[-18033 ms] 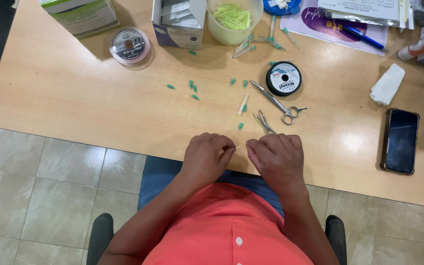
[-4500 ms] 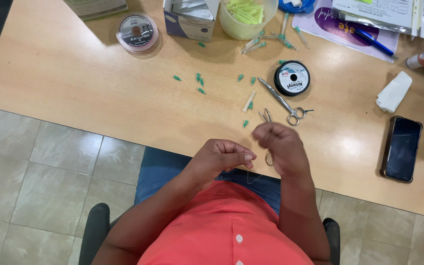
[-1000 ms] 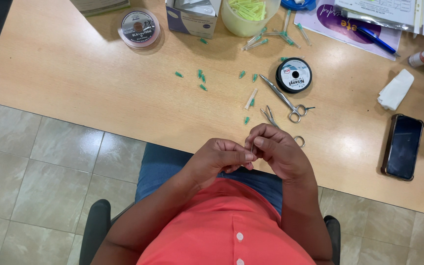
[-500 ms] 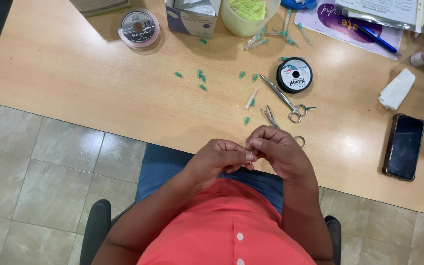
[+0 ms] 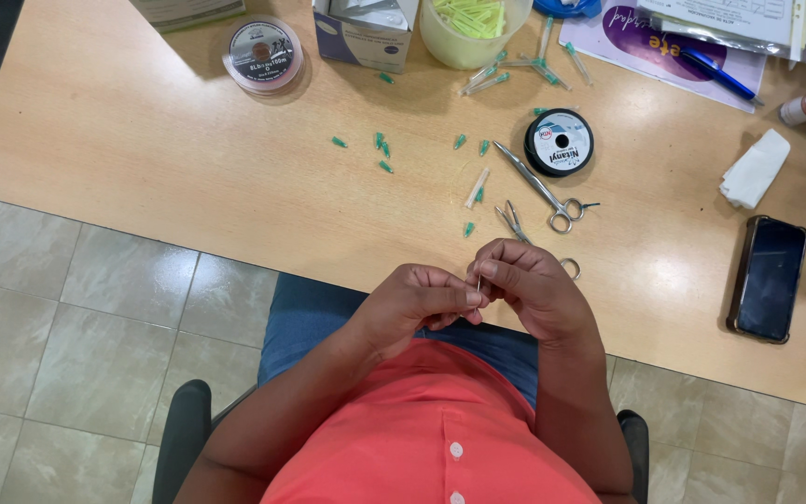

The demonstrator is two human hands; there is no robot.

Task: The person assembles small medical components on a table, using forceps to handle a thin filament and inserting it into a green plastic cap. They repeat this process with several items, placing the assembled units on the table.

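Observation:
My left hand (image 5: 417,301) and my right hand (image 5: 532,287) meet fingertip to fingertip over the near edge of the wooden table (image 5: 142,159). Between the pinched fingers stands a thin metal needle (image 5: 479,285), upright. Which hand carries it I cannot tell for sure; both pinch at it. Any thread on it is too fine to see. Just beyond my right hand lie two pairs of small metal scissors or forceps (image 5: 545,189), and a black spool of line (image 5: 559,142).
Small green caps (image 5: 381,149) lie scattered mid-table. A pink-rimmed spool (image 5: 262,53), a cardboard box (image 5: 364,28) and a cup of yellow-green pieces (image 5: 474,26) stand at the back. A black phone (image 5: 769,278), a white tissue (image 5: 754,168) and papers with a blue pen (image 5: 718,75) lie right.
Hardly anything differs over the last second; both hands stay pinched together at the table edge. Earlier they were slightly apart with a small loop hanging between them.

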